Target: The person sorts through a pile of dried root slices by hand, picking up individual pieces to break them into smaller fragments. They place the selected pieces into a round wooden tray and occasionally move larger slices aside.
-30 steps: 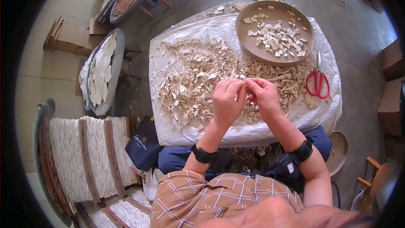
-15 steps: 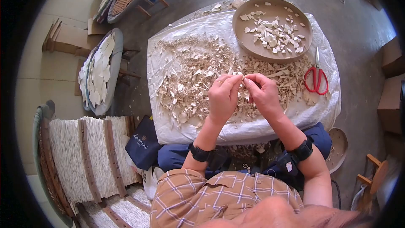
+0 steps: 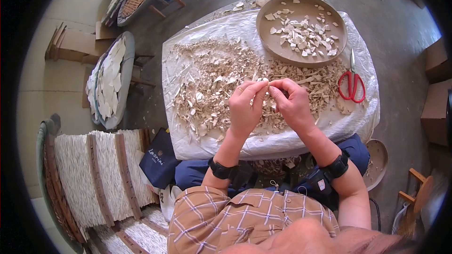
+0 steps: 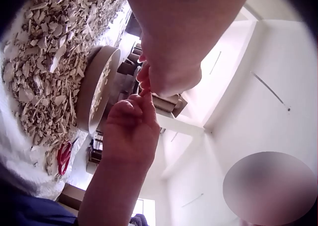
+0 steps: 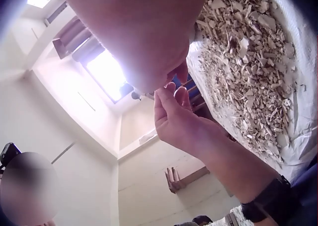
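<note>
In the head view the left hand (image 3: 246, 107) and the right hand (image 3: 294, 106) meet at their fingertips above a spread of pale dried chips (image 3: 214, 77) on a white sheet (image 3: 188, 143). Between the fingertips a small pale piece (image 3: 265, 80) is pinched, mostly hidden by the fingers. Both wrist views show thumbs and forefingers brought together, the piece itself not clearly visible. Beyond the hands, a round tan tray (image 3: 301, 61) holds larger pale pieces (image 3: 306, 35). Red-handled scissors (image 3: 351, 84) lie to the right of the chips.
A round shallow tray (image 3: 378, 160) stands low at the right, near a wooden stool (image 3: 419, 190). On the left are a dark blue bag (image 3: 160, 154), racks of stacked white pieces (image 3: 77, 174) and a round tray of flat white pieces (image 3: 113, 82). Cardboard boxes (image 3: 435, 108) stand at the far right.
Both hands have shifted slightly left and up in the head view, fingertips still together. The tray, chips and scissors also sit slightly further left and higher in the picture.
</note>
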Available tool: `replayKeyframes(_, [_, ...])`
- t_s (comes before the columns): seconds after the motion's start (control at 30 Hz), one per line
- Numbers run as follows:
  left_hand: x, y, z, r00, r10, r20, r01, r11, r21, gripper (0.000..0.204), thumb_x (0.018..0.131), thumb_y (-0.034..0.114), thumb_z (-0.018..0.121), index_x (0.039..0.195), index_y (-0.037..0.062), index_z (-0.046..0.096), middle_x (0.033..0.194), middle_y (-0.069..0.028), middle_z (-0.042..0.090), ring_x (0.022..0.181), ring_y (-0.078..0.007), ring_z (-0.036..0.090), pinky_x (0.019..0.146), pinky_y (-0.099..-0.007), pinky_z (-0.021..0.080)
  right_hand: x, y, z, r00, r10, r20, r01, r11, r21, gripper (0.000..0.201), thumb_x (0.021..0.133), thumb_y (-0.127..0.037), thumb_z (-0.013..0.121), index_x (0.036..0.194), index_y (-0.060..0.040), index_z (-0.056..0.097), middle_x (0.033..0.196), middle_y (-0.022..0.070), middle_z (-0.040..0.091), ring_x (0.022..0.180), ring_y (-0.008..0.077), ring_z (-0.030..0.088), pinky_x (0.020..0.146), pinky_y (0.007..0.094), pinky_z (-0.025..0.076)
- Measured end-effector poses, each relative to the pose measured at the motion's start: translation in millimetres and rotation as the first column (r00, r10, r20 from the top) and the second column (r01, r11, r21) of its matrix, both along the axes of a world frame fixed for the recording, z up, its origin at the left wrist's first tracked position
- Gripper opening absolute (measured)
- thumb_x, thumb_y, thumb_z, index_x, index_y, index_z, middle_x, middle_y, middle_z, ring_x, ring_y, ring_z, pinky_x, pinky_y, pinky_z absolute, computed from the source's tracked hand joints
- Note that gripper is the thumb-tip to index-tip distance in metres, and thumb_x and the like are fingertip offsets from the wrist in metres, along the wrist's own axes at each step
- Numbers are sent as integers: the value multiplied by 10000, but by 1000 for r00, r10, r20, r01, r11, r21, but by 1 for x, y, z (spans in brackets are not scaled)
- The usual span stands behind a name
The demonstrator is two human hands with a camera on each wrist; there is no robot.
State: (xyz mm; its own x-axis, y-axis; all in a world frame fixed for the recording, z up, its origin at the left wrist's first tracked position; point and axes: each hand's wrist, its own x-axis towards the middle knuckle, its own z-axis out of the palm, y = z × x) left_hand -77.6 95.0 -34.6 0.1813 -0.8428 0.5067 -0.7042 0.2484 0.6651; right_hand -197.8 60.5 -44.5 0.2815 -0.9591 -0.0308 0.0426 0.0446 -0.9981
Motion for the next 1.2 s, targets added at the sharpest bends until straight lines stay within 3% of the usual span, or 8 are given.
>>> replayKeyframes(0.17, [3, 3, 13, 993, -8, -121, 25, 991, 133, 99, 715, 32, 623, 811, 12, 634, 741, -108, 609, 685, -224, 593, 606, -286, 466, -2, -2, 7, 972, -110, -208, -16, 851, -524, 25, 722, -31, 551, 726, -6, 551, 674, 111, 512, 591, 260, 532, 524, 316, 424])
replayKeyframes(0.4, [12, 4, 16, 996, -71, 49, 65, 992, 106, 91, 709, 20, 618, 796, -2, 624, 735, -112, 604, 643, -229, 587, 584, -284, 458, -2, -2, 2, 958, -112, -264, -95, 745, -660, 29, 713, -20, 549, 734, -20, 529, 675, 104, 485, 574, 279, 524, 497, 346, 422])
replayKeyframes(0.6, [11, 7, 11, 980, -29, -198, 81, 962, 260, 87, 756, 29, 575, 829, -1, 611, 722, -91, 600, 623, -163, 568, 571, -244, 439, -2, -2, 6, 984, 12, -179, -97, 876, -472, 17, 715, -25, 538, 718, -8, 538, 670, 116, 507, 614, 271, 522, 529, 331, 416])
replayKeyframes(0.77, [9, 7, 3, 749, 72, -659, 198, 924, 327, 113, 814, 41, 525, 858, -25, 604, 707, -28, 581, 639, -72, 521, 570, -201, 419, -2, -3, 0, 991, 101, -86, -119, 963, -240, 91, 753, -69, 531, 752, 8, 581, 661, 85, 547, 577, 170, 522, 507, 277, 406])
replayKeyframes(0.97, [9, 6, -13, 522, 65, -850, 257, 939, 230, 139, 821, 76, 539, 888, -29, 600, 722, -38, 579, 664, -75, 515, 614, -177, 399, 1, -4, 2, 965, 159, 208, -200, 960, 194, 147, 805, -126, 535, 779, 11, 582, 618, 1, 525, 452, 36, 449, 396, 193, 371])
replayKeyframes(1.1, [5, 5, -12, 653, 94, -752, 152, 956, 251, 113, 808, 63, 553, 862, -18, 609, 732, -39, 591, 664, -89, 533, 598, -208, 419, 0, -6, -3, 945, 132, 300, -230, 919, 320, 149, 811, -132, 534, 798, 8, 585, 613, 1, 529, 451, 41, 452, 394, 185, 376])
replayKeyframes(1.17, [5, 3, -13, 919, 53, -391, 6, 989, 147, 89, 774, 52, 586, 839, 1, 621, 739, -49, 587, 662, -120, 545, 607, -232, 428, 0, -7, -3, 918, 78, 388, -248, 876, 413, 161, 811, -148, 551, 806, 9, 590, 614, 1, 532, 453, 40, 454, 397, 185, 383])
replayKeyframes(1.2, [5, 4, -10, 919, 55, -390, 4, 989, 149, 89, 774, 52, 586, 839, 1, 621, 739, -49, 587, 662, -120, 545, 607, -232, 428, 0, -6, -3, 918, 78, 388, -250, 875, 414, 161, 811, -148, 551, 806, 9, 590, 614, 1, 532, 453, 40, 454, 397, 185, 383])
